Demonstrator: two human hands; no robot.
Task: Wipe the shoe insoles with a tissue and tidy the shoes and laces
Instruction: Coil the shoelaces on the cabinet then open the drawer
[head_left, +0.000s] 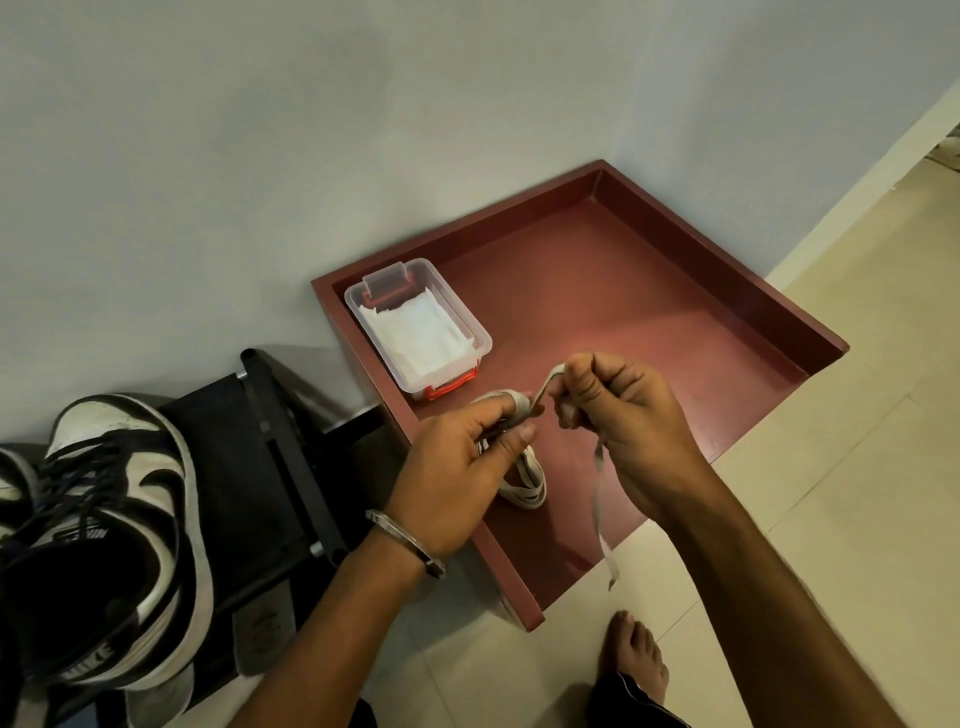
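Bundling a white lace (522, 480) over the red tray (675, 270), the left hand (457, 467) pinches the coil while the right hand (618, 415) pinches the loose end, likely needing another wrap.

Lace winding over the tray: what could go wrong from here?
1. The free tail hanging from the right hand may snag on the tray rim.
2. The coiled lace in the left hand could slip loose and unravel.
3. The open tissue box sits close; an elbow swing might knock it.
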